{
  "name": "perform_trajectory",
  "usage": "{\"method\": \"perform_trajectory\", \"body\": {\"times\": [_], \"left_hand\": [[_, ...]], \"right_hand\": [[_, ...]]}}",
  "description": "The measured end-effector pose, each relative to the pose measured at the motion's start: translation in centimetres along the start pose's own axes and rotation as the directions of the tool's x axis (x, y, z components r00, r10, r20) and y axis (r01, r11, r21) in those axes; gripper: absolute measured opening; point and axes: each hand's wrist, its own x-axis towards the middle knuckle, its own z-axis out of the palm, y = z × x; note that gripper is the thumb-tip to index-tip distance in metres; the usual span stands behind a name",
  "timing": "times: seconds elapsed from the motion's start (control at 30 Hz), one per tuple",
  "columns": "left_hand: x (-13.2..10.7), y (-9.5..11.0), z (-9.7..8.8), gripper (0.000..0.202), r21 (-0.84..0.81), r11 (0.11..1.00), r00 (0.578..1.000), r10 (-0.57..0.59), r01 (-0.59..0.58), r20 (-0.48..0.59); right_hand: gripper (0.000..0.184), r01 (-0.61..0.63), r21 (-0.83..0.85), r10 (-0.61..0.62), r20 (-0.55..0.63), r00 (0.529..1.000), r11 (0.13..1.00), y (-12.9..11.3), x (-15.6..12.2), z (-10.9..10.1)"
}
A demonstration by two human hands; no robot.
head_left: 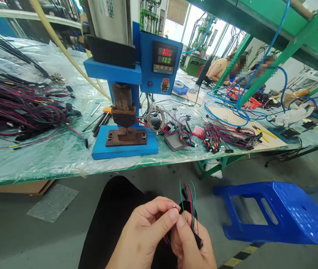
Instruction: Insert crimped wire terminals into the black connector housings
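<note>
the left grip [142,233] is closed, thumb and forefinger pinching a small metal tip [174,205] at the end of a thin wire bundle [189,201] of red, green and black leads. the right grip [188,243] is closed too, curled round the same bundle just beside the left one, with a black connector [197,239] hanging at its fingers. both grips are held over the person's black trousers [111,224].

to the right of the grips, a blue plastic stool [273,213] sits on the grey floor [36,231]. ahead of them runs the worktop [64,169], covered in clear plastic sheet, with a blue bench press [122,93] straight ahead, its temperature controller [163,58] lit red and green. left of the press lies a heap of red and black wire harnesses [16,108]. ahead and to the right of the grips are a grey foot pedal [174,141], a batch of red and black leads with connectors [223,136] and yellow-handled pliers [264,131]. further off, a blue air hose [248,98] loops through a green metal rack [296,41], and two co-workers [226,69] sit beyond it.
</note>
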Motion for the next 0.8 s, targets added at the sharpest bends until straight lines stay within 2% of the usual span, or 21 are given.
{"method": "perform_trajectory", "body": {"times": [0.07,0.2,0.3,0.47,0.63,0.7,0.8], "left_hand": [[-0.1,0.1,0.2,0.015,-0.05,0.999,1.0,-0.009,0.009,-0.006],[-0.5,0.0,0.3,0.017,-0.118,0.993,1.0,-0.003,0.001,-0.019],[-0.5,-0.4,0.3,0.019,-0.161,0.987,1.0,-0.006,0.001,-0.029],[-0.3,-0.9,0.3,0.023,-0.216,0.976,0.997,-0.042,0.026,-0.067],[-0.4,-1.0,0.4,0.023,-0.252,0.967,0.998,-0.052,0.038,-0.046],[-0.5,-1.0,0.4,0.021,-0.269,0.962,0.998,-0.056,0.044,-0.037],[-0.3,-0.8,0.3,0.018,-0.266,0.962,0.998,-0.061,0.055,-0.014]], "right_hand": [[0.039,-0.009,0.053,0.01,-0.014,1.0,0.999,0.7,0.1,0.1],[0.045,0.053,0.129,-0.06,0.053,0.997,0.99,1.6,0.4,0.4],[0.047,0.071,0.172,-0.081,0.049,0.995,0.982,1.9,0.4,0.7],[0.041,0.073,0.241,-0.046,-0.115,0.992,0.968,2.4,0.2,0.9],[0.039,0.126,0.236,-0.071,-0.225,0.972,0.963,2.8,0.1,0.9],[0.039,0.099,0.225,-0.055,-0.193,0.98,0.969,2.7,0.1,0.8],[0.047,0.012,0.231,0.002,-0.058,0.998,0.973,2.2,0.2,0.9]]}}
